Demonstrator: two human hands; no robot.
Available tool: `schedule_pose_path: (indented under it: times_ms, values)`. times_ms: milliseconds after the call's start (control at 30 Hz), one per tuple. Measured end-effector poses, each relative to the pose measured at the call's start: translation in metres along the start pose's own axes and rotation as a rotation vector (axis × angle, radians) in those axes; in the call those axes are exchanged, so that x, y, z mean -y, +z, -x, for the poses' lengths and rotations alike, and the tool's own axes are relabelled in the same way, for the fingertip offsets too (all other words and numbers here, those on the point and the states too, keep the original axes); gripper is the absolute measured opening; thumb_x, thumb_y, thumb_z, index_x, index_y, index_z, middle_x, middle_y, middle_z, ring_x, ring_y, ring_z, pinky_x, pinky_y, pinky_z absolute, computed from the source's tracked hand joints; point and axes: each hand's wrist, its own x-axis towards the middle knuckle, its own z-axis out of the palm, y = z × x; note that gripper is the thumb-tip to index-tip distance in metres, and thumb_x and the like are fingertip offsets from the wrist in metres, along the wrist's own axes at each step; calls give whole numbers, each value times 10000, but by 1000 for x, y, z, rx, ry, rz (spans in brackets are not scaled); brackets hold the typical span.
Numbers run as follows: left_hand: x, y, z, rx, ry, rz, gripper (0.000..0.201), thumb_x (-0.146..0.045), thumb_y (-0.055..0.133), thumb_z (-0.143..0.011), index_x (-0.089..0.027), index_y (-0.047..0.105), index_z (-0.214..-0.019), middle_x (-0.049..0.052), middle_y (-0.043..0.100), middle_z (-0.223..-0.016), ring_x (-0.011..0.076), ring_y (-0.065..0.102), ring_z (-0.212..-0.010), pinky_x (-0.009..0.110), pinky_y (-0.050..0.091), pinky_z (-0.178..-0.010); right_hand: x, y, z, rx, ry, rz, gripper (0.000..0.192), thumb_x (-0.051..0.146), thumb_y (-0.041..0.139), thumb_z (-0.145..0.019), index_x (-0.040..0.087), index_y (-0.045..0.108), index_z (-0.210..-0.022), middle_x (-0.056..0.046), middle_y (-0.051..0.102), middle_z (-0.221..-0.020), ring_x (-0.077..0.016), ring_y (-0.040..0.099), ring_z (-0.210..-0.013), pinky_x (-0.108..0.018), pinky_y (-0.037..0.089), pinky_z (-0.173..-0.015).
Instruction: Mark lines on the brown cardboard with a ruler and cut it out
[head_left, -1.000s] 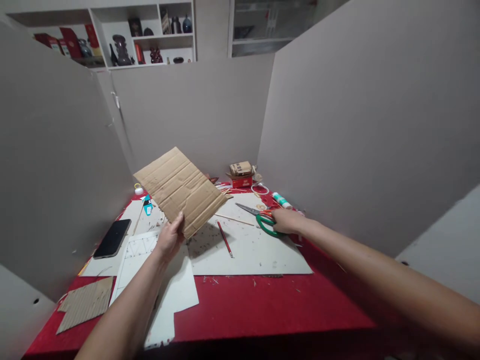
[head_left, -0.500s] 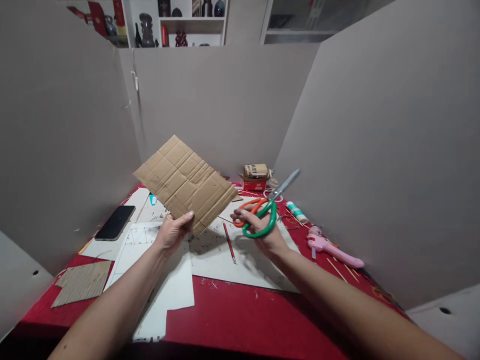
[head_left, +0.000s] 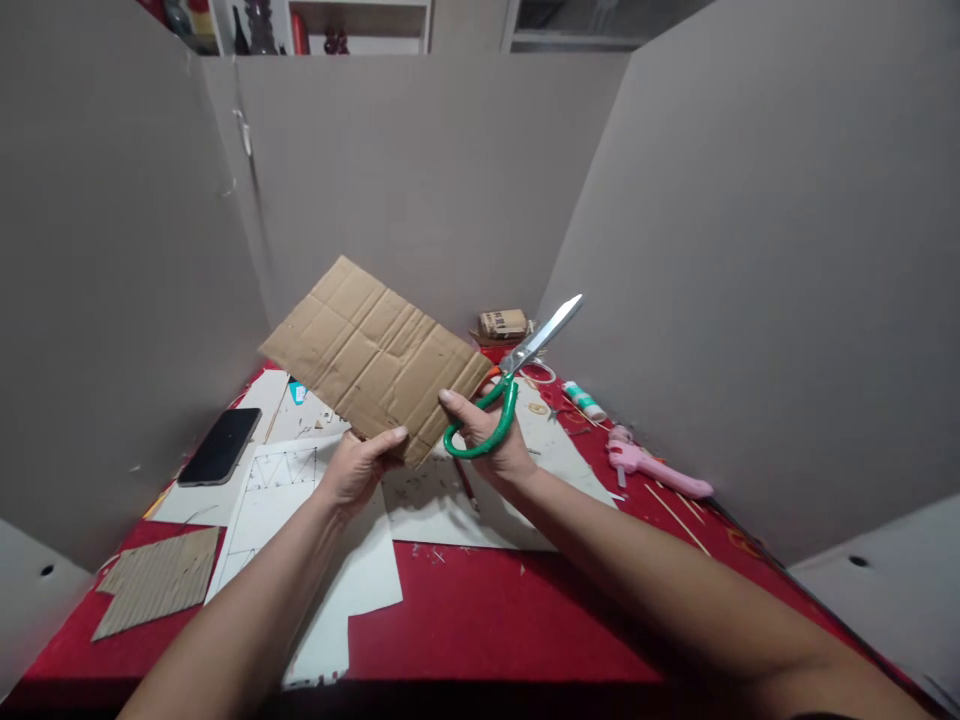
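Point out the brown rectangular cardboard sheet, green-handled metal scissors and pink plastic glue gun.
Cardboard sheet [head_left: 381, 358], head view: middle of its face.
Scissors [head_left: 514, 363], head view: near the pivot.
Glue gun [head_left: 651, 464], head view: middle of its body.

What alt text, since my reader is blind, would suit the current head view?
A person's left hand holds up a brown cardboard sheet, while the right hand, gripping scissors, is at its edge. Beneath, a red table bears white sheets, a phone and a pink glue gun.
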Motion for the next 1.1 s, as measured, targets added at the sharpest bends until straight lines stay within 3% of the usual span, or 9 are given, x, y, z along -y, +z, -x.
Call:
schedule_pose_path:
  times_ms: [167, 333, 500, 600, 833, 1000, 1100]
  values:
    - [-5, 0, 4, 63, -31, 25, 212, -261, 751, -849, -131, 682, -1003, 48, 707, -961, 163, 672, -797, 304, 571, -677, 9, 3, 5, 14, 20, 13, 434, 350, 822, -702, 200, 721, -1096, -64, 777, -1084, -303, 714, -1047, -466, 561, -968]
    - [-10, 8, 11, 75, 43, 91, 500, -282, 901, -611, -155, 733, -1065, 72, 770, -990, 248, 697, -983, 342, 570, -831, 11, 1, 6, -38, 17, 45, 338, 376, 814, -719, 204, 716, -993, -58, 779, -984, -294, 719, -985, -444, 593, -885]
    - [-12, 14, 15, 54, 44, 98, 447, -345, 894, -617, -133, 756, -986, 97, 779, -953, 265, 719, -892, 342, 589, -718, 18, -13, 13, -140, -18, 53, 267, 397, 818, -724, 209, 632, -765, 11, 710, -697, -175, 681, -615, -314, 595, -614]
    - [-12, 16, 17, 41, 44, 89, 384, -378, 885, -636, -121, 761, -893, 99, 773, -890, 243, 717, -791, 316, 581, -634, 23, -21, 26, -145, 19, 51, 298, 412, 815, -733, 196, 610, -744, 2, 707, -666, -148, 660, -547, -278, 576, -537]
    - [-3, 17, 24, 51, 82, -8, 365, -423, 834, -727, -126, 767, -928, 79, 736, -845, 188, 664, -720, 277, 553, -601, 17, -30, 56, -40, 103, 53, 306, 447, 773, -808, 190, 609, -824, -23, 737, -741, -143, 701, -598, -245, 585, -561]
    - [2, 18, 31, 60, 102, -151, 344, -479, 785, -775, -146, 721, -720, 42, 669, -688, 158, 588, -597, 250, 473, -500, 9, -35, 68, -8, 120, 83, 262, 402, 783, -817, 197, 640, -896, 7, 710, -731, -140, 692, -621, -238, 579, -589]
    - [0, 21, 37, 66, 92, -224, 366, -484, 774, -791, -165, 683, -635, 18, 634, -603, 143, 551, -534, 254, 456, -515, 10, -36, 71, 0, 128, 95, 235, 391, 776, -828, 202, 682, -930, -14, 738, -856, -163, 717, -781, -265, 598, -738]
